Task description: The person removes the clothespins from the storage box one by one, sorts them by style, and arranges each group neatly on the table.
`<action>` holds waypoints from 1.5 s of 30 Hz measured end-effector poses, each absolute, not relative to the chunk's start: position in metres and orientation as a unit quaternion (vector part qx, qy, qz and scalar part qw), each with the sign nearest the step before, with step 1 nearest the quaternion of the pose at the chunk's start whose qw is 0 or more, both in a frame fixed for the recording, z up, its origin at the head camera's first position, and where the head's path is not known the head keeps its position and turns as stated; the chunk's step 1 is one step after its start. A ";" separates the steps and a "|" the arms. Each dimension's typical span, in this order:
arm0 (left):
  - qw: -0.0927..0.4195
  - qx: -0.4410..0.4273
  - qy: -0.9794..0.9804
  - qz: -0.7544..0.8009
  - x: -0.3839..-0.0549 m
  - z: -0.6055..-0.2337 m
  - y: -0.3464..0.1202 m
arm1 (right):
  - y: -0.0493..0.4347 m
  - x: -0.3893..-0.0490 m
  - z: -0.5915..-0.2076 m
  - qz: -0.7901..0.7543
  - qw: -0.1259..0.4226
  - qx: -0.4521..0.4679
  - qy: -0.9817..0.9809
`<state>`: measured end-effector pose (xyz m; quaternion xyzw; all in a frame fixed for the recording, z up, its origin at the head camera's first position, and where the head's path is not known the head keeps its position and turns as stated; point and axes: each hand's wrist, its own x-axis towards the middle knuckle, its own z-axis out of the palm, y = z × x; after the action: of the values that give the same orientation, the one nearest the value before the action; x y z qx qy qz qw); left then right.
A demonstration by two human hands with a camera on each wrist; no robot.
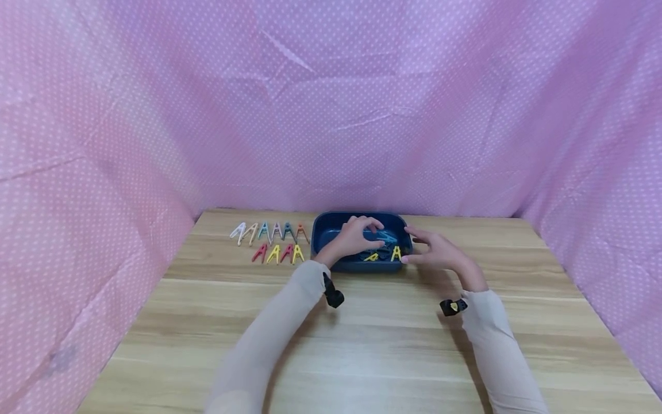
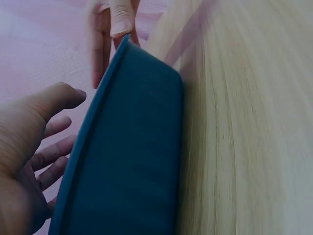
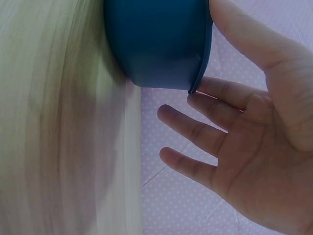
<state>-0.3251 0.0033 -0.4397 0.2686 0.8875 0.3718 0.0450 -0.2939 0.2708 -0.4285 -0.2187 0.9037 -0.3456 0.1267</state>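
Observation:
My left hand (image 1: 354, 237) reaches over the dark blue plastic tub (image 1: 357, 268), fingers bent loosely and apart, with nothing seen between them. In the left wrist view the thumb (image 2: 61, 98) stands away from the fingers above the rim. Inside the tub lie a blue clothespin (image 1: 386, 237), a yellow clothespin (image 1: 396, 253) leaning at the right wall, and another yellow clothespin (image 1: 371, 257); darker ones are hard to make out. At the tub's right end, my right hand (image 1: 437, 252) touches the rim with spread, nearly straight fingers.
Left of the tub, clothespins lie in two rows on the wooden table (image 1: 362, 345). White (image 1: 238, 230), teal and orange ones (image 1: 301, 232) form the far row; red (image 1: 261, 253) and yellow ones (image 1: 297, 253) form the near row. A pink dotted cloth (image 1: 331, 115) hangs behind.

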 end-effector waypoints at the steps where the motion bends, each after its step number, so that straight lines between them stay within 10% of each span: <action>1: 0.048 0.272 0.886 0.372 -0.326 -0.440 0.006 | 0.271 -0.294 -0.429 -0.346 0.125 -0.221 0.903; 19: 0.129 0.269 0.906 0.301 -0.331 -0.453 0.039 | 0.269 -0.294 -0.429 -0.353 0.118 -0.224 0.901; 45: 0.111 0.233 0.936 0.239 -0.335 -0.462 0.054 | 0.272 -0.298 -0.431 -0.352 0.125 -0.225 0.900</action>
<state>-0.3347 0.0542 -0.4622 0.2327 0.9362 0.2388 0.1114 -0.2981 0.2716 -0.4311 -0.2251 0.8999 -0.3521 0.1250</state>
